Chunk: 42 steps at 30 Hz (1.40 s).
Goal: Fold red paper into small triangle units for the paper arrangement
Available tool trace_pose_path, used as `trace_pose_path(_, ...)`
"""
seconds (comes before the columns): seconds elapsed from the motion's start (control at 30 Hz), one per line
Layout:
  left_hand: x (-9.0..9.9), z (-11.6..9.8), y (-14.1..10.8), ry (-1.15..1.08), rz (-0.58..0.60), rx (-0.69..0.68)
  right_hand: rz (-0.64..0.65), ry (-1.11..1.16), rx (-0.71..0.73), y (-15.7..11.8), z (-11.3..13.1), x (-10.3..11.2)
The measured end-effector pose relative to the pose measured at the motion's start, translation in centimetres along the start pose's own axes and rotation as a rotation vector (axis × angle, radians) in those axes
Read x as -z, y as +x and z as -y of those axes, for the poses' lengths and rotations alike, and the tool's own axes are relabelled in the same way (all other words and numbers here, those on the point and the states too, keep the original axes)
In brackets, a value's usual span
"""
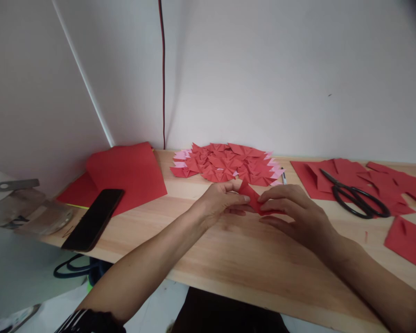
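A small folded piece of red paper (252, 196) is held above the wooden table (229, 259), near the middle of the view. My left hand (225, 199) pinches its left side between thumb and fingers. On the right side of the same paper, the fingers of my right hand (291, 208) press against its edge. Just behind both hands lies a wide pile of folded red and pink paper pieces (225, 162), close to the wall.
Black-handled scissors (357, 196) rest on red paper pieces (308, 178) at the right. A red square (409, 240) lies nearer. At the left are large red sheets (131, 171), a black phone (93, 219) and a clear plastic bag (45, 215). A pen (284, 176) lies behind my right hand.
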<state>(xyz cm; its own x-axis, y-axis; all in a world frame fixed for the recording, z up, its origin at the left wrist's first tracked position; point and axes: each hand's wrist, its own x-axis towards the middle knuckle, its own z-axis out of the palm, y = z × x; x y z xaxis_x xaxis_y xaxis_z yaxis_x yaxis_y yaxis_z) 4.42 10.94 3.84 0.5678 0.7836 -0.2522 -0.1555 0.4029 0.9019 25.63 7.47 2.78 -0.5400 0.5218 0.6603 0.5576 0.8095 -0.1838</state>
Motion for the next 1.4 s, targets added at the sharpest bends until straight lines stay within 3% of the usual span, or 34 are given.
trace_pose_path(0.23, 0.0, 0.2, 0.0, 0.007, 0.028, -0.026, -0.062, -0.046, 0.011, 0.1, 0.6, -0.1)
trace_pose_path(0.53, -0.6, 0.3, 0.0, 0.003, -0.017, -0.063, -0.173, 0.004, -0.15, 0.1, 1.1, -0.3)
trace_pose_path(0.97, -1.2, 0.3, -0.5, 0.03, -0.024, -0.073, -0.198, 0.021, -0.266, 0.0, 1.3, -0.4)
trace_pose_path(1.23, -1.5, 0.5, -0.6, 0.053, -0.059, -0.142, -0.213, 0.055, -0.506, 0.3, 1.7, -0.7)
trace_pose_path(1.4, -1.7, 0.6, -0.7, 0.07, -0.076, -0.155, -0.197, 0.069, -0.557, 0.4, 1.6, -0.7)
